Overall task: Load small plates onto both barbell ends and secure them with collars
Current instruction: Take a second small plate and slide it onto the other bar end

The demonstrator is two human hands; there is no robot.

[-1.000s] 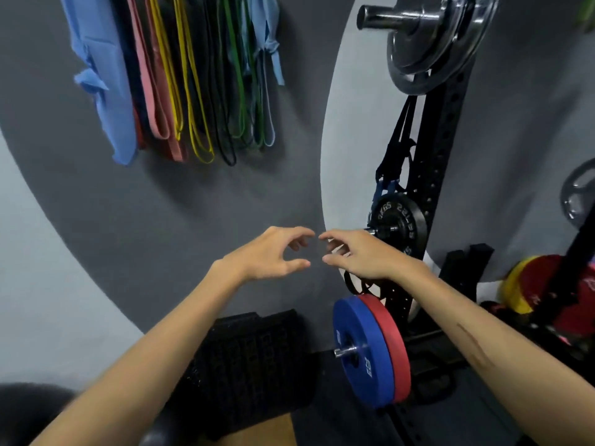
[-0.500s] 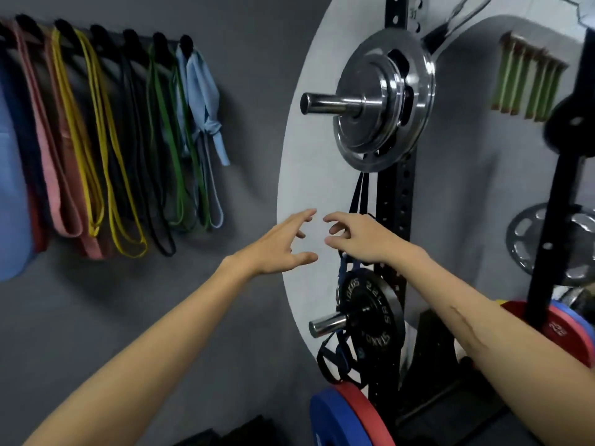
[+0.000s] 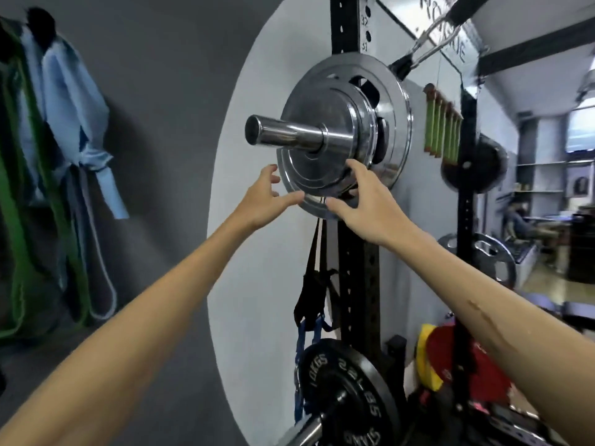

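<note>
A small chrome plate (image 3: 317, 149) sits outermost on a chrome peg (image 3: 283, 135) on the black rack upright (image 3: 346, 24), with larger chrome plates (image 3: 394, 123) stacked behind it. My left hand (image 3: 262, 197) is at the small plate's lower left edge, fingers spread and the thumb tip at the rim. My right hand (image 3: 362, 201) cups the lower right rim. Its index finger lies along the edge and its thumb stretches under the plate; I cannot see a closed grip. A black 10 kg plate (image 3: 351, 391) hangs on a lower peg.
Resistance bands (image 3: 22, 194) and blue straps (image 3: 77, 133) hang on the grey wall at left. Black straps (image 3: 314, 272) dangle under the chrome plates. Red and yellow bumper plates (image 3: 457, 365) stand low right beside another upright (image 3: 467, 194). A person sits far right.
My view has swung upward and closer to the upper peg. Both hands rose from mid-air beside the rack to the lower rim of the small chrome plate.
</note>
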